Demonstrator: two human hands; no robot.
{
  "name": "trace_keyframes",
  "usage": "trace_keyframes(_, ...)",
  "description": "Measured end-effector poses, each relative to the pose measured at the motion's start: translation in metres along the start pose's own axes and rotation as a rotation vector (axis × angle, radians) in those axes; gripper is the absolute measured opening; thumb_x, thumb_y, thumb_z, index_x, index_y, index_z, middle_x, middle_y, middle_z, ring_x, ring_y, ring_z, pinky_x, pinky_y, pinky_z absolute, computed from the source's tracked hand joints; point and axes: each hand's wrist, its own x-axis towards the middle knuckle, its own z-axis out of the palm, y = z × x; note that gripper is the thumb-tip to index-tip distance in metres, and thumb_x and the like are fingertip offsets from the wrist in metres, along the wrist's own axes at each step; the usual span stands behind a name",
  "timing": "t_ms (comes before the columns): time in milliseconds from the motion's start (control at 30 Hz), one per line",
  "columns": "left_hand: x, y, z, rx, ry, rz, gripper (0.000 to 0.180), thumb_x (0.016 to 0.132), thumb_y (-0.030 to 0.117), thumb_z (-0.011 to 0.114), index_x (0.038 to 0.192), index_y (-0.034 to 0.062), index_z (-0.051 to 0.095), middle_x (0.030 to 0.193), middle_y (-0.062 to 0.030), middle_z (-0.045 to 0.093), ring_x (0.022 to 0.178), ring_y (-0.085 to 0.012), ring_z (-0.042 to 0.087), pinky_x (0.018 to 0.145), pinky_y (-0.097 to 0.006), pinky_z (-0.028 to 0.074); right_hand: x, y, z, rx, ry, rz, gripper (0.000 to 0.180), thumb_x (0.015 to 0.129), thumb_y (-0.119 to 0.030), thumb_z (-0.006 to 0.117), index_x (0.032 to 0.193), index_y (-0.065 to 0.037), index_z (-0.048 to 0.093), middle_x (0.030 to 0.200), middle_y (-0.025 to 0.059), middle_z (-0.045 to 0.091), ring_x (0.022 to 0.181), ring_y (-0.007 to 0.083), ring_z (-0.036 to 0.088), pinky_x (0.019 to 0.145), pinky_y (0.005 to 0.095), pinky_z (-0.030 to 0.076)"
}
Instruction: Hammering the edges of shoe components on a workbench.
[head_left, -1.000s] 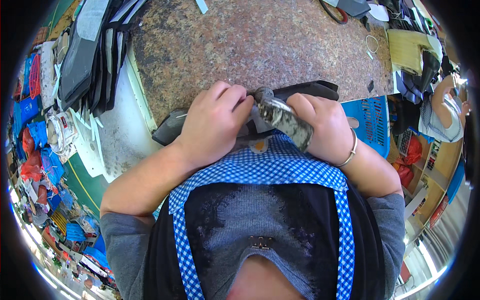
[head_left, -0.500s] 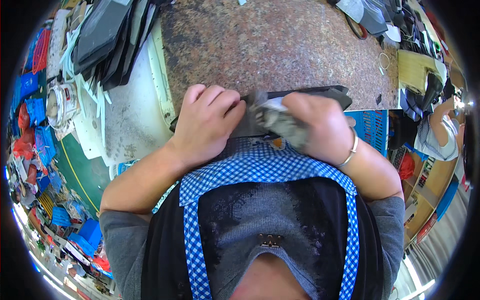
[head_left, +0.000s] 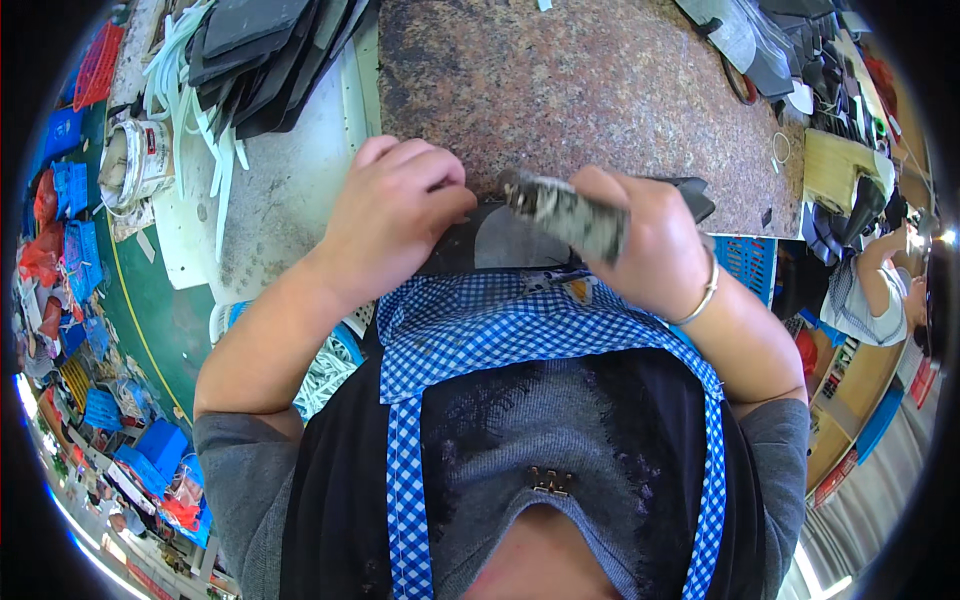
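At the near edge of the stone-topped table lies a flat black sheet piece with a rounded grey patch. My left hand is closed at its far left edge, thumb and bent fingers pinching there. My right hand grips a tool with a thick, mottled grey-white body and a dark end, which is over the piece's far edge. What kind of tool it is does not show clearly. Another dark piece sticks out behind my right hand.
A stack of black sheets and pale strips lie at the far left, near a stained white bucket. More dark and grey pieces lie far right. A blue crate stands below the table's right edge. Another person's arm shows at right.
The view has shifted, so the table appears further right. My left hand has moved up off the middle of the black piece to its edge. The blurred tool is now sharper, its grey patch uncovered.
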Motion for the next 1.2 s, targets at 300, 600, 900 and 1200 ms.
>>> trace_keyframes(300, -0.014, -0.006, -0.016, -0.089, -0.064, -0.159, 0.019, 0.072, 0.006, 0.07, 0.091, 0.0086, 0.067, 0.094, -0.0032, 0.063, 0.095, -0.0242, 0.061, 0.085, -0.039, 0.043, 0.013, 0.0, 0.002, -0.006, 0.009, 0.024, 0.022, 0.079, -0.015, 0.068, 0.089, -0.005, 0.052, 0.067, 0.014, 0.06, 0.061, 0.0351, 0.063, 0.054, 0.0446, 0.051)
trace_keyframes(600, -0.03, 0.013, -0.007, 0.162, -0.003, -0.02, 0.026, 0.07, 0.007, 0.07, 0.096, 0.0065, 0.068, 0.101, -0.0033, 0.065, 0.1, -0.0225, 0.06, 0.087, -0.038, 0.042, 0.018, -0.015, 0.019, 0.037, -0.014, -0.052, 0.019, 0.077, -0.01, 0.067, 0.09, -0.005, 0.054, 0.069, 0.0148, 0.06, 0.062, 0.0351, 0.063, 0.056, 0.0453, 0.051)
trace_keyframes(900, -0.042, 0.014, 0.0, 0.175, 0.207, -0.356, 0.027, 0.071, 0.017, 0.078, 0.096, 0.011, 0.069, 0.101, -0.0019, 0.063, 0.097, -0.0242, 0.059, 0.084, -0.038, 0.04, 0.033, -0.012, 0.027, 0.035, -0.002, -0.034, 0.022, 0.078, -0.013, 0.068, 0.091, -0.005, 0.053, 0.067, 0.0154, 0.061, 0.062, 0.0359, 0.064, 0.055, 0.0457, 0.051)
trace_keyframes(1200, -0.046, 0.017, 0.011, 0.218, 0.287, -0.267, 0.016, 0.071, 0.015, 0.076, 0.085, 0.0109, 0.068, 0.096, -0.0024, 0.064, 0.096, -0.023, 0.06, 0.084, -0.04, 0.039, 0.039, -0.02, 0.026, 0.022, 0.009, -0.02, 0.026, 0.081, -0.019, 0.071, 0.089, -0.004, 0.052, 0.07, 0.0157, 0.063, 0.063, 0.036, 0.064, 0.055, 0.0442, 0.052)
